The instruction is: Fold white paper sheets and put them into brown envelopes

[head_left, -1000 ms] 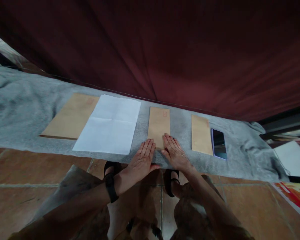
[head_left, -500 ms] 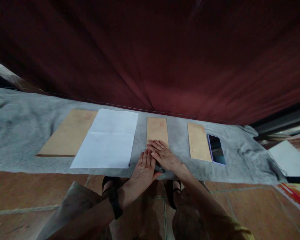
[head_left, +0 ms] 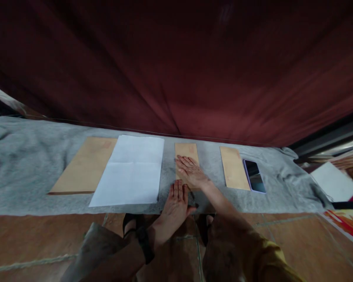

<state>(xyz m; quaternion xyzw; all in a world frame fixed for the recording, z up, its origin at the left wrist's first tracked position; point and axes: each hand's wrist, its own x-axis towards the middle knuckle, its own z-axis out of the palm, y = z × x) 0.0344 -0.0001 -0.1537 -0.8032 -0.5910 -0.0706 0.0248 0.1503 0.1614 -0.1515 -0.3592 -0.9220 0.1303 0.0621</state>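
A brown paper envelope [head_left: 186,149] lies upright in front of me on the grey cloth, with small red print near its top right. Flat on its middle rests my right hand [head_left: 191,171], fingers stretched out, covering part of it. My left hand [head_left: 175,200] lies palm down at the envelope's lower left corner, fingers extended and thumb apart; its fingertips touch or nearly touch the lower edge. White paper sheets [head_left: 132,172] with a fold crease across them lie left of my hands. They overlap a stack of brown envelopes [head_left: 82,168].
To the right lie another brown envelope [head_left: 233,168] and a phone [head_left: 254,176] in a purple case. The grey cloth [head_left: 23,168] covers a narrow bench. Behind it hangs a dark red curtain [head_left: 176,78]. Tiled floor [head_left: 29,239] shows below.
My right hand has slid up the envelope, away from my left hand. My left hand remains near the lower edge. The view has shifted slightly.
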